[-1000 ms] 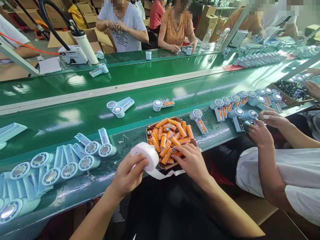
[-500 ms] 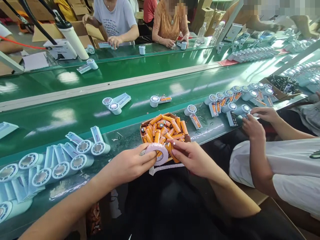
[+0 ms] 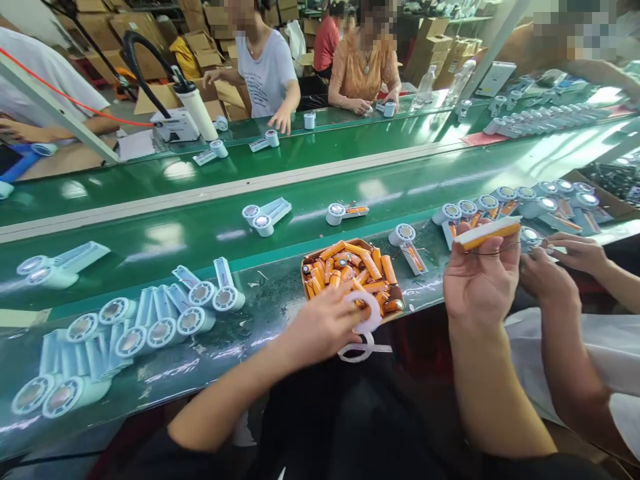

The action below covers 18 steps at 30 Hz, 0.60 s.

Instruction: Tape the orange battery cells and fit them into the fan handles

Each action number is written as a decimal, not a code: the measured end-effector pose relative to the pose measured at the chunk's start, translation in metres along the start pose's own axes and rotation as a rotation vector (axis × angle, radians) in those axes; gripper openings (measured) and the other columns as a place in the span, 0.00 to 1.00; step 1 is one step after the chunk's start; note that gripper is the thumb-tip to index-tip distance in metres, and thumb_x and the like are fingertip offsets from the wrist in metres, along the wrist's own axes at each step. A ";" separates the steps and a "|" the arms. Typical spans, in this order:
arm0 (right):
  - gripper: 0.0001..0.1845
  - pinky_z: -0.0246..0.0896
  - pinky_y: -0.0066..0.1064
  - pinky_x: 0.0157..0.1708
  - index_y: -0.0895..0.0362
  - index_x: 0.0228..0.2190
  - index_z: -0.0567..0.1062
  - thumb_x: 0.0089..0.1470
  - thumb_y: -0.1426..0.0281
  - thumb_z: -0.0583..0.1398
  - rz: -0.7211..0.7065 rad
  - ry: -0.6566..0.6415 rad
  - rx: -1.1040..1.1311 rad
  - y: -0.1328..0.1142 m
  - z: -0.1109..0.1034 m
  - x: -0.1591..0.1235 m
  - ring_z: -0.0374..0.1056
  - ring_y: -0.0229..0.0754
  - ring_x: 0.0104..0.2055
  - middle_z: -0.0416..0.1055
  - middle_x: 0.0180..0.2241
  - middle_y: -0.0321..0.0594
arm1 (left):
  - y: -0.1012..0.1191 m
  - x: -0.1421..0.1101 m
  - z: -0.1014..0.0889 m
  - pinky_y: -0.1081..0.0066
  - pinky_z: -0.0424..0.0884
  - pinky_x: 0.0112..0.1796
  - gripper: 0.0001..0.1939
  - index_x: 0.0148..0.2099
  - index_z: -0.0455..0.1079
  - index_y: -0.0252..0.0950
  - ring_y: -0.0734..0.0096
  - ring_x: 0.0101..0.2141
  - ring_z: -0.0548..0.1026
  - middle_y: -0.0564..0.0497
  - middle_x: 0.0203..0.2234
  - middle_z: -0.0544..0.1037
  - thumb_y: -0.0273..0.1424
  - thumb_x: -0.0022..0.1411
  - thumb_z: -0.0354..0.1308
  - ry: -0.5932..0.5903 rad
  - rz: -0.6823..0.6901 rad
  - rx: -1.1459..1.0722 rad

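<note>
My left hand (image 3: 323,327) grips a roll of white tape (image 3: 365,313) at the front edge of a brown tray (image 3: 313,261) heaped with orange batteries (image 3: 357,265). A curl of loose tape (image 3: 357,349) hangs below the roll. My right hand (image 3: 480,280) is raised to the right of the tray and pinches an orange battery with a white strip along its top (image 3: 487,233), thin wires trailing under it.
Pale blue fan housings (image 3: 150,320) lie in a cluster at the left on the green conveyor (image 3: 200,227), with more (image 3: 520,200) at the right. A neighbour's hands (image 3: 560,267) work close to my right hand. Other people sit across the belt.
My right hand left the tape roll and rose to the right, now holding a battery with a white strip. My left hand keeps the roll by the tray.
</note>
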State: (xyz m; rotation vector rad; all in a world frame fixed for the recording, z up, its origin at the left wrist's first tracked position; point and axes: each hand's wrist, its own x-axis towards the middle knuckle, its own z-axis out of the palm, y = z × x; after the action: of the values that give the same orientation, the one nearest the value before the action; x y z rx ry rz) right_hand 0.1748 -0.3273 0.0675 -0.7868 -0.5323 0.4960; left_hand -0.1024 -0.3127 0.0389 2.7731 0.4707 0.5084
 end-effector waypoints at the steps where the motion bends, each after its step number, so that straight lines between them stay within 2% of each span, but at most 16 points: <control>1: 0.19 0.78 0.33 0.49 0.44 0.46 0.82 0.52 0.66 0.75 0.018 -0.038 -0.002 -0.001 0.003 0.006 0.79 0.39 0.50 0.80 0.49 0.32 | -0.025 0.011 -0.011 0.51 0.70 0.65 0.21 0.60 0.78 0.40 0.49 0.66 0.71 0.44 0.52 0.84 0.43 0.70 0.65 -0.071 -0.025 -0.082; 3: 0.22 0.79 0.34 0.48 0.45 0.46 0.82 0.50 0.67 0.77 0.098 -0.124 -0.030 0.003 0.009 0.004 0.80 0.40 0.49 0.81 0.47 0.33 | -0.082 0.031 -0.036 0.55 0.72 0.61 0.20 0.57 0.80 0.40 0.53 0.60 0.77 0.45 0.50 0.85 0.45 0.75 0.56 -0.144 -0.191 -0.165; 5: 0.22 0.79 0.35 0.48 0.45 0.47 0.81 0.49 0.67 0.77 0.148 -0.182 -0.055 0.011 0.015 -0.008 0.80 0.41 0.50 0.82 0.47 0.34 | -0.137 0.046 -0.055 0.51 0.70 0.60 0.22 0.58 0.80 0.38 0.52 0.57 0.76 0.42 0.51 0.84 0.41 0.79 0.47 -0.034 -0.533 0.053; 7: 0.23 0.78 0.36 0.48 0.44 0.48 0.81 0.50 0.65 0.77 0.162 -0.232 -0.075 0.018 0.017 -0.017 0.80 0.42 0.52 0.83 0.47 0.35 | -0.180 0.051 -0.062 0.41 0.66 0.61 0.20 0.58 0.79 0.37 0.43 0.60 0.71 0.37 0.55 0.81 0.37 0.77 0.50 -0.030 -0.787 0.352; 8: 0.24 0.78 0.37 0.48 0.44 0.49 0.80 0.51 0.65 0.76 0.161 -0.259 -0.091 0.021 0.017 -0.019 0.79 0.42 0.52 0.83 0.47 0.35 | -0.195 0.050 -0.061 0.38 0.64 0.60 0.18 0.58 0.79 0.36 0.39 0.62 0.69 0.36 0.57 0.79 0.35 0.74 0.54 -0.066 -0.846 0.455; 10: 0.26 0.78 0.40 0.50 0.43 0.52 0.78 0.53 0.63 0.75 0.156 -0.308 -0.140 0.022 0.017 -0.017 0.79 0.44 0.54 0.83 0.46 0.37 | -0.213 0.044 -0.057 0.36 0.64 0.59 0.16 0.55 0.80 0.35 0.36 0.62 0.66 0.34 0.57 0.78 0.29 0.68 0.58 -0.156 -0.847 0.526; 13: 0.26 0.78 0.43 0.50 0.44 0.53 0.77 0.53 0.62 0.75 0.160 -0.388 -0.215 0.022 0.022 -0.004 0.80 0.48 0.53 0.83 0.44 0.38 | -0.225 0.031 -0.053 0.40 0.64 0.60 0.14 0.48 0.81 0.35 0.41 0.60 0.67 0.36 0.55 0.78 0.24 0.63 0.59 -0.237 -0.736 0.484; 15: 0.25 0.79 0.42 0.48 0.45 0.50 0.77 0.52 0.60 0.75 0.178 -0.472 -0.248 0.026 0.035 0.006 0.81 0.48 0.50 0.84 0.43 0.39 | -0.231 0.026 -0.056 0.47 0.67 0.60 0.13 0.46 0.81 0.36 0.45 0.60 0.68 0.37 0.54 0.79 0.23 0.62 0.59 -0.279 -0.673 0.451; 18: 0.27 0.79 0.41 0.44 0.49 0.49 0.77 0.49 0.58 0.75 0.213 -0.640 -0.292 0.048 0.071 0.022 0.81 0.47 0.44 0.85 0.42 0.39 | -0.239 0.021 -0.061 0.58 0.73 0.55 0.15 0.49 0.81 0.38 0.51 0.59 0.70 0.39 0.53 0.79 0.23 0.61 0.60 -0.305 -0.619 0.400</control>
State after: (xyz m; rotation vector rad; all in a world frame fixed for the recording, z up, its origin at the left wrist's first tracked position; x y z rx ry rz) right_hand 0.1372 -0.2477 0.0780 -0.9675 -1.1387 0.8901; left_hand -0.1700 -0.0748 0.0215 2.7593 1.4048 -0.1688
